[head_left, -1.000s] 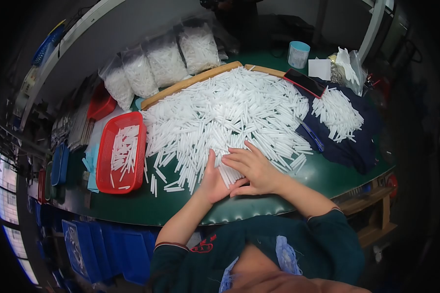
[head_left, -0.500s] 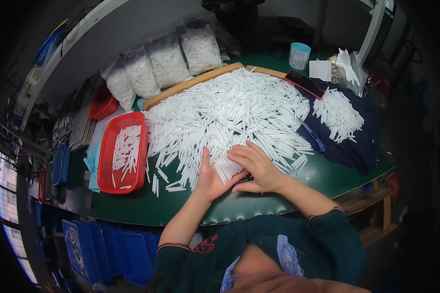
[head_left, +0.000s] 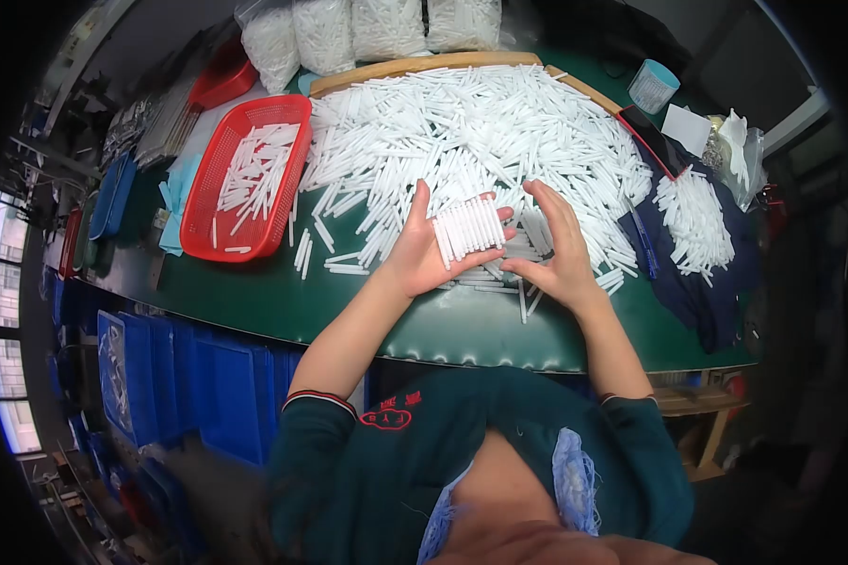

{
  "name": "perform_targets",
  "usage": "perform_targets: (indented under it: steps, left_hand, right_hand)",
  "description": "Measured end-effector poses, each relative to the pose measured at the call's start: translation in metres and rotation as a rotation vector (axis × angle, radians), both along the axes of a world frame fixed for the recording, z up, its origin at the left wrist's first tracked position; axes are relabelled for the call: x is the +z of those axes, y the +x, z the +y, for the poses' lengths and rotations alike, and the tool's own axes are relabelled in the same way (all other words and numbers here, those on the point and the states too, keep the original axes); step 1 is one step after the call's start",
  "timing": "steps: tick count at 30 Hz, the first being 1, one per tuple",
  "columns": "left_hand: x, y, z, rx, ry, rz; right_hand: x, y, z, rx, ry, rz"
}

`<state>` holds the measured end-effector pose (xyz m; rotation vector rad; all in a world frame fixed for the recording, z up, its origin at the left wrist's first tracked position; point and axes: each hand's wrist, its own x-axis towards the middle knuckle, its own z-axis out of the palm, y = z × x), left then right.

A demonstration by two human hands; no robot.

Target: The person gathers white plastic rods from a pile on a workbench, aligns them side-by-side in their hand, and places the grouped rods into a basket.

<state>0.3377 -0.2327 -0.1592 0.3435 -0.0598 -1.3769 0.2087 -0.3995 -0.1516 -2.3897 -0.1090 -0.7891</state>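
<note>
A neat row of short white tubes lies side by side across the palm and fingers of my left hand, which faces up and supports them. Just to the right, my right hand is open, thumb and fingers spread apart, with nothing visible between them. It is close to the ends of my left fingers. Behind and beneath both hands spreads a large heap of loose white tubes on the green table. Some of the heap is hidden by my hands.
A red basket with loose tubes stands at left. Wooden strips border the heap's back, with filled clear bags behind. At right are a phone, a blue pen-like tool, and a smaller tube pile on dark cloth.
My right hand has moved off the row of tubes and away to the right, its fingers opening. The row now lies uncovered on my left hand. The camera view has tilted downward.
</note>
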Motion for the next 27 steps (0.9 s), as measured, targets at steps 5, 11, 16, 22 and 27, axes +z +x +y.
perform_targets:
  steps: [5,11,16,22,27]
  left_hand:
    - [0.000,-0.008,-0.002,-0.084,0.027,-0.054]
    - [0.003,-0.015,-0.003,-0.158,0.113,-0.081]
    - [-0.002,-0.013,-0.003,-0.162,0.067,-0.032]
    - [-0.001,-0.025,-0.008,-0.122,0.159,-0.116]
    - [-0.005,-0.030,-0.010,-0.123,0.211,-0.139]
  right_hand:
    - [0.006,-0.002,0.004,0.123,0.001,0.089]
    - [0.001,-0.003,0.006,0.228,0.031,0.185]
    - [0.002,-0.002,0.008,0.225,0.067,0.154]
    - [0.009,0.001,0.019,0.208,-0.117,0.030]
    - [0.002,0.001,0.029,0.197,-0.218,0.081]
